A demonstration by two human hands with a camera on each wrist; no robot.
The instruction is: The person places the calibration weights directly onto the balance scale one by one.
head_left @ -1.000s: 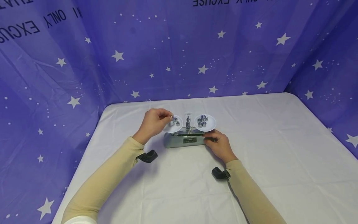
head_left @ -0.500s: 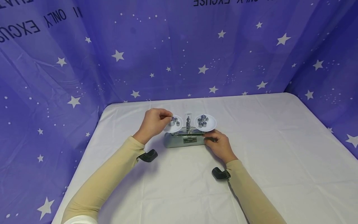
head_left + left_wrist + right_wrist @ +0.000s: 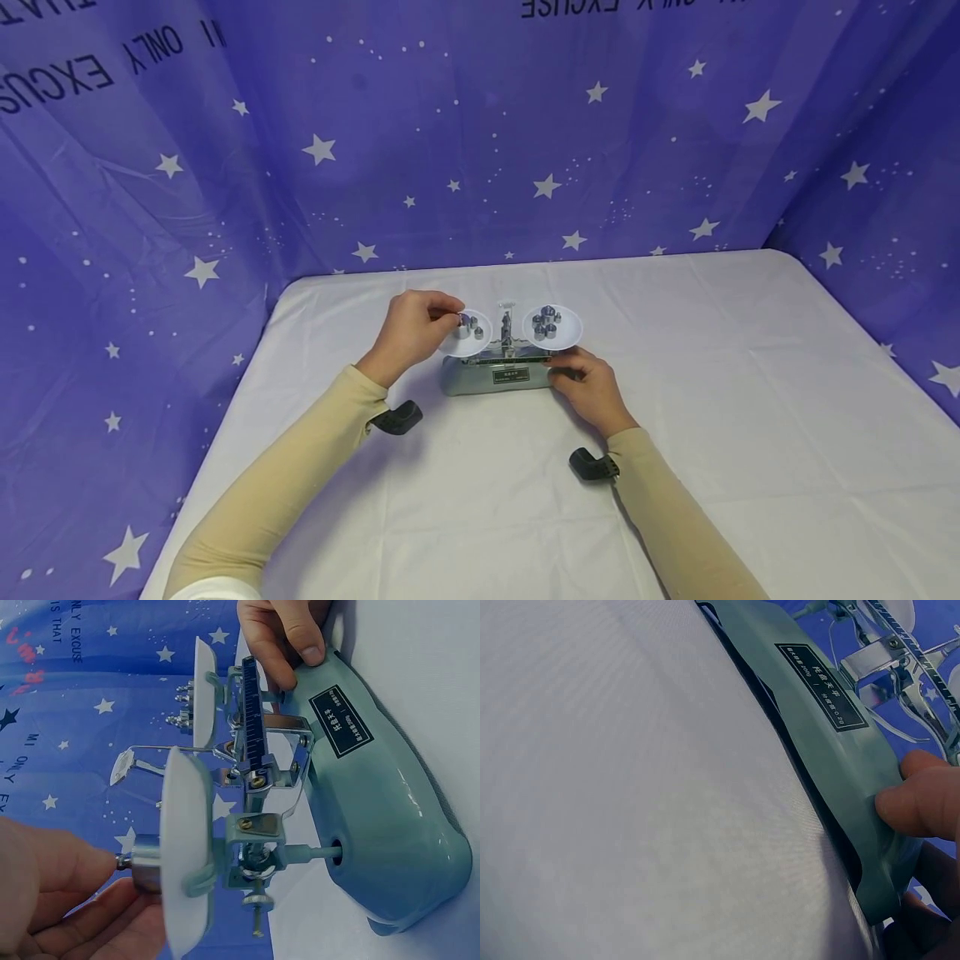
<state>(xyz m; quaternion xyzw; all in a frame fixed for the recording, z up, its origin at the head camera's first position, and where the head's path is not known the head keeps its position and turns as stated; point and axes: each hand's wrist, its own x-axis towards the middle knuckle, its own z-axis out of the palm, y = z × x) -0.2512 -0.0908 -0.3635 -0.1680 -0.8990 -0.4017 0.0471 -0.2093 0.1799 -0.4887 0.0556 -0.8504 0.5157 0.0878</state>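
Observation:
A green-grey balance scale [image 3: 480, 377] with two white pans stands on the white cloth. At its left pan [image 3: 180, 862], my left hand [image 3: 414, 325] pinches the small knob of a large cylindrical metal weight [image 3: 147, 862]. The weight's base is right at the pan's surface. Smaller weights [image 3: 478, 332] stand beside it. Several metal weights [image 3: 551, 330] are grouped on the right pan [image 3: 572, 328]. My right hand [image 3: 588, 390] grips the right end of the scale's base, its thumb [image 3: 904, 810] on the front face and the other fingers partly hidden behind.
The table [image 3: 465, 500] is covered with a white cloth. Purple curtains [image 3: 450, 125] with white stars hang behind it and at both sides. A black wrist mount [image 3: 400, 418] sticks out below the left sleeve, another mount [image 3: 592, 465] from the right one.
Both hands hold the same places. The head view has shifted very slightly; the right pan appears a touch higher and the left a touch lower.

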